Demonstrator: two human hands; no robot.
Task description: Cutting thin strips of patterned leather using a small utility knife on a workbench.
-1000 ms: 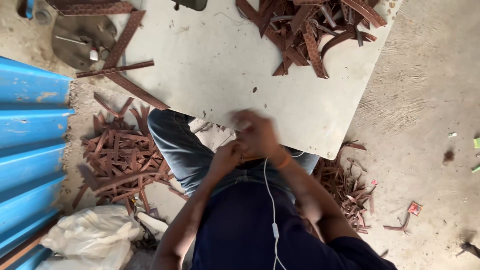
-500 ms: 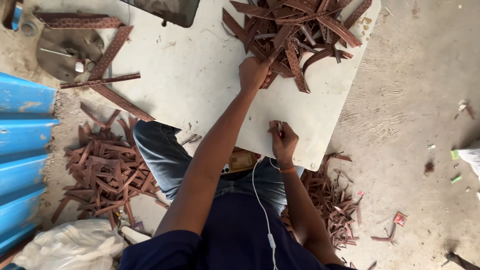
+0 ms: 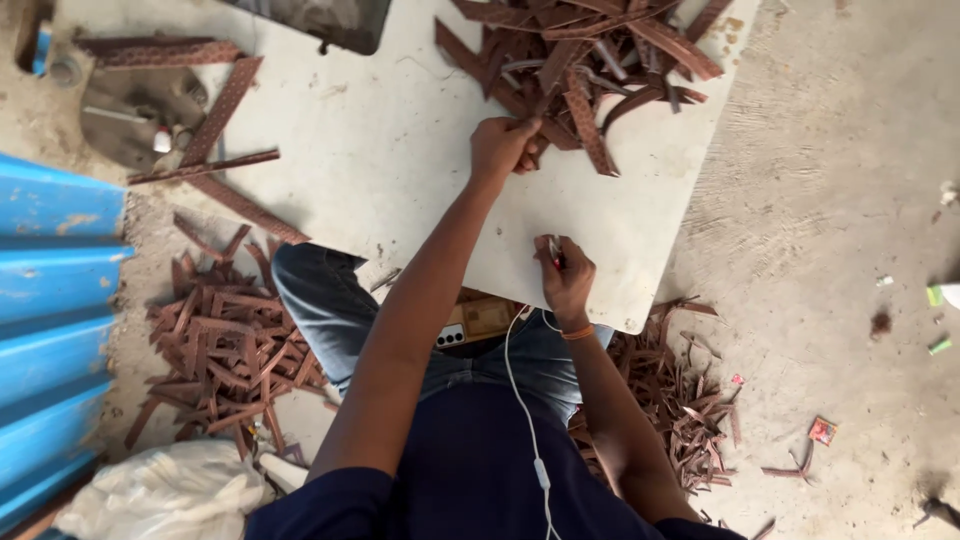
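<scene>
Single view, taken from a camera worn on the person's head and aimed steeply downward, almost vertically. The person's own arms, dark shirt and jeans enter from the lower edge and fill the lower centre, close to the lens. The white board point(image 3: 380, 150) lies farther off, across the upper centre, its far edge cut by the top of the frame. The concrete floor point(image 3: 850, 200) fills the right side; blue corrugated sheeting point(image 3: 50, 310) borders the left edge. There is no second view, so no part of the scene is shared.
</scene>
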